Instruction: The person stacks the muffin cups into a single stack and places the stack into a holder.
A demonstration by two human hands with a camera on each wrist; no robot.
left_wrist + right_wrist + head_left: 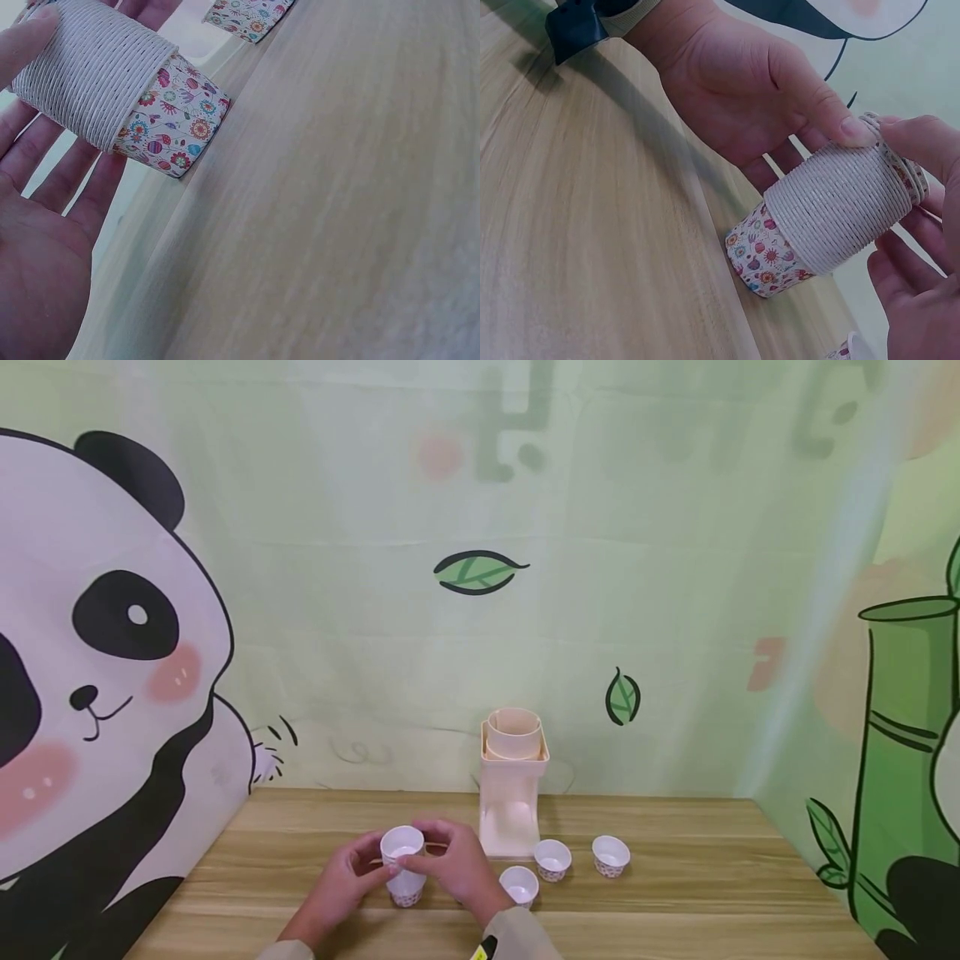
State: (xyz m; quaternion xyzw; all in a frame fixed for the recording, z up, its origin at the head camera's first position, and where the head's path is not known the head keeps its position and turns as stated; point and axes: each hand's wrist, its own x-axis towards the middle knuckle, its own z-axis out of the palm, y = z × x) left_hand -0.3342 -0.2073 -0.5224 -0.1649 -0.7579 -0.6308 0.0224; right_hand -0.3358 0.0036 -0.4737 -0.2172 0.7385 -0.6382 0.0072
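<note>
A tall stack of nested paper cups [406,888], white inside with a floral print outside, stands upright on the table between both hands. Its many rims form a ribbed white band in the right wrist view, and the lowest cup [769,255] shows its flowered side. My left hand [348,877] holds the stack from the left, thumb in front and fingers behind. From the right, my right hand [461,864] pinches the top of the stack. Near the upper end, a strip of floral print [900,176] shows between the rims.
Three loose paper cups, a near one [519,885], a middle one [552,860] and a far right one [611,856], stand right of my right hand. Behind them is a pale pink dispenser-like stand [510,793] with a round top. A printed panda cloth [337,610] hangs behind the wooden table [675,910].
</note>
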